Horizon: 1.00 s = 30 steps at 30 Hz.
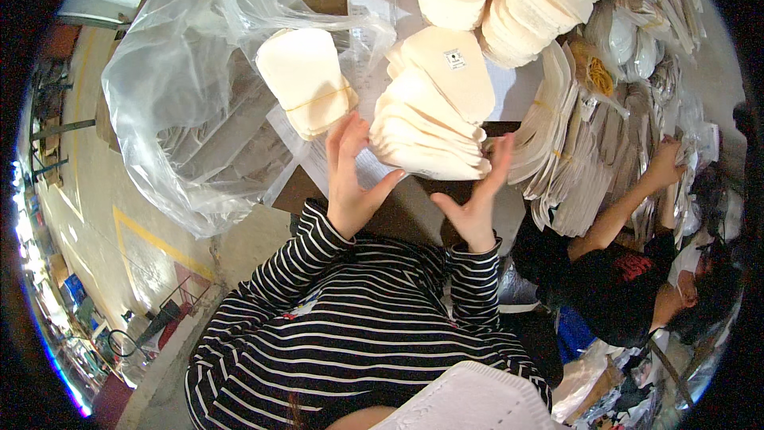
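Note:
A fanned pile of cream, rounded cloth-like pieces [430, 115] lies in front of me, a small printed label [454, 60] on its top piece. My left hand [354, 183] is open at the pile's near left side, thumb and fingers spread. Its fingertips come close to a smaller cream stack [301, 72] bound by a rubber band; whether they touch it I cannot tell. On the other side, my right hand [480, 203] is open too, fingers raised beside the pile's right edge and thumb apart. Neither hand holds anything.
A large clear plastic bag [191, 111] spreads over the left side. More cream stacks [541, 0] stand at the back, above white paper sheets [509, 91]. Banded bundles of pale strips [549, 123] cover the right. A co-worker in a black shirt [613, 271] reaches in there.

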{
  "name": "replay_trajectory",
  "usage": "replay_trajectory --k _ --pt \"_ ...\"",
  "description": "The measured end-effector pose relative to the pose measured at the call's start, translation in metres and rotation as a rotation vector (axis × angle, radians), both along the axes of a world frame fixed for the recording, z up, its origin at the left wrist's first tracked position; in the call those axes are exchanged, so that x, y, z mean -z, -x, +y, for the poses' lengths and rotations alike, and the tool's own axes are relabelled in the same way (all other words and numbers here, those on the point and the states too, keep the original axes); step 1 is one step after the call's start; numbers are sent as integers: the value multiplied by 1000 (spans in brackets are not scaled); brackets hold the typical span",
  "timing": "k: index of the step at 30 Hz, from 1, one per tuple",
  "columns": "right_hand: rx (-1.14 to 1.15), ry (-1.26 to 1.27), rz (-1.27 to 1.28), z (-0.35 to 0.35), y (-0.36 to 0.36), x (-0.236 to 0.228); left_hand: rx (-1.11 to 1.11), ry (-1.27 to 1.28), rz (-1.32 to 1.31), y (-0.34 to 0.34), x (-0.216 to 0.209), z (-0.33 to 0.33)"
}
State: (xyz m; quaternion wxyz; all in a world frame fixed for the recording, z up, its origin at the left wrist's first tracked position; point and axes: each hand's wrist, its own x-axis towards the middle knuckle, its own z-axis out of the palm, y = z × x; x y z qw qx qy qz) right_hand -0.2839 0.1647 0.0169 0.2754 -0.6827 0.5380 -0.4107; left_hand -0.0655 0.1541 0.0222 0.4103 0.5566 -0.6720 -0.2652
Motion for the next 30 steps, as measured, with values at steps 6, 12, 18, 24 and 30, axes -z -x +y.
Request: replay_trajectory --k 6,12,18,24,30 --pt "-19 40 149 -5 -19 2 -12 -18 43 16 -10 -2" --pt "205 135 140 -2 -15 0 -12 61 24 1 -6 1" --pt "320 49 31 16 -11 4 -6 -51 136 -1 -5 -4" --pt "317 73 13 19 -13 1 69 50 -12 0 -12 -12" --pt "240 34 329 22 -6 -13 207 -58 201 -15 6 0"
